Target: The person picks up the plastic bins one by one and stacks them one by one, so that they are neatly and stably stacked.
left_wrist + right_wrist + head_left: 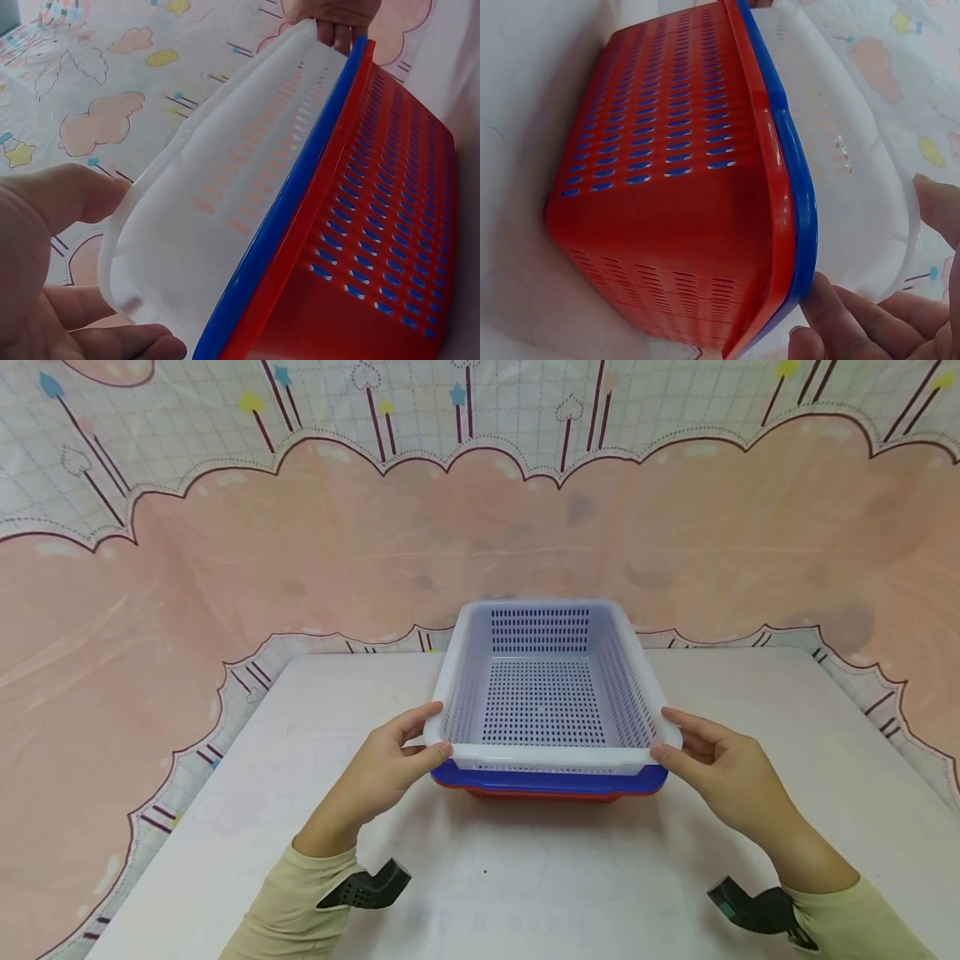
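Note:
A white perforated plastic basket [553,758] sits partly raised inside a blue basket [551,782], which nests in a red basket [543,795]. My left hand [382,772] holds the white rim at its near left corner; in the left wrist view the thumb [94,196] lies on the rim and the fingers are below it. At the near right corner my right hand [738,777] grips the same rim. A fingertip of that hand touches or nearly touches the blue rim [804,225] in the right wrist view. Slotted walls show on the red basket [667,142].
The stack stands on a white table [360,693], toward its far side. Behind and around the table hangs a patterned cloth [375,543] in peach and white. A dark wrist camera [367,887] sits on the left sleeve and another camera [753,906] on the right.

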Motion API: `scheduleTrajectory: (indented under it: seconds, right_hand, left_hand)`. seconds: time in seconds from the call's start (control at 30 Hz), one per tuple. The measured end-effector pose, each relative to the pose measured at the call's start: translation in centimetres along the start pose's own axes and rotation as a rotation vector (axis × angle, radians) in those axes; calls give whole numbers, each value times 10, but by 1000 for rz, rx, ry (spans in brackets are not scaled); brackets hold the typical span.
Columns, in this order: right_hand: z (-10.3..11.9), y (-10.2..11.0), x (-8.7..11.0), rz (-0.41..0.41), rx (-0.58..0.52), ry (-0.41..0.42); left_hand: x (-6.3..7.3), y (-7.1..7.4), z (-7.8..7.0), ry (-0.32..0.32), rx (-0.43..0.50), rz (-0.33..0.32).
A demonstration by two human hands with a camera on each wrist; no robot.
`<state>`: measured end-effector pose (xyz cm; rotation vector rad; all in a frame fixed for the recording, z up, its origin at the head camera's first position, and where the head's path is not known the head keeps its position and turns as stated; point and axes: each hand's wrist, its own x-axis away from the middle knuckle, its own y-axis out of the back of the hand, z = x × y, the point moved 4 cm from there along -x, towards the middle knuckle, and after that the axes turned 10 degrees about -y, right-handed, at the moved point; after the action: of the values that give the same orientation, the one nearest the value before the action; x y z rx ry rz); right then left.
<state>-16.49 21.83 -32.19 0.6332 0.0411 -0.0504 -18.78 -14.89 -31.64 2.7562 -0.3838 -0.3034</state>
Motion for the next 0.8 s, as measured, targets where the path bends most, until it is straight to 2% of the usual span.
scheduleTrajectory:
  seconds: [0.13,0.33,0.43,0.63,0.8]
  right_hand:
    - [-1,2,1,12,-2,-14]
    - [-5,8,3,-5,17,2]
    - [-7,7,1,5,5,11]
    - [-11,-3,-5,71,14,-19]
    - [-14,-14,-8,111,34,-32]
  left_hand:
    - [1,1,-1,4,-19,8]
    - [2,7,0,-15,-180,3]
    - [0,9,4,-23,-220,-2]
    - [-9,4,21,-17,-192,13]
    - [-12,-1,35,-25,-77,38]
